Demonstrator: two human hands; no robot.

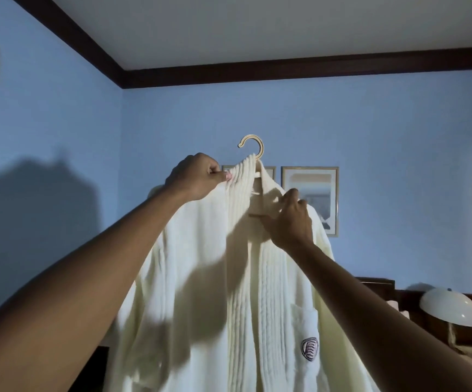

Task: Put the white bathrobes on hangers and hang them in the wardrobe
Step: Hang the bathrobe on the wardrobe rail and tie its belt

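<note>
I have both hands raised in front of me, with the white bathrobe (pixel 229 292) held up between them and hanging down below. My left hand (pixel 195 176) is curled into a fist, pinching the ribbed collar of the bathrobe just under the hook. My right hand (pixel 290 219) sits a little lower and to the right of the left one, fingers bent around the wooden hanger (pixel 253 154) where its bar shows inside the open collar; I can't tell how much cloth is caught in that grip too. The two hands are near each other but apart, with the collar ridges between them.

The hanger's pale curved hook rises just above my left hand and is free, caught on nothing. The bathrobe drapes over the hanger's shoulders and falls past both forearms; its chest pocket with a dark round crest (pixel 309 349) lies below my right wrist.

Behind the hands is a blue wall, and a framed picture (pixel 309 200) hangs just right of my right hand, with a second frame partly hidden behind the collar. A white dome lamp (pixel 451 306) stands far to the lower right, beyond my right forearm, in front of dark wooden furniture (pixel 376 287). On the wall left of my left arm falls a large shadow.
</note>
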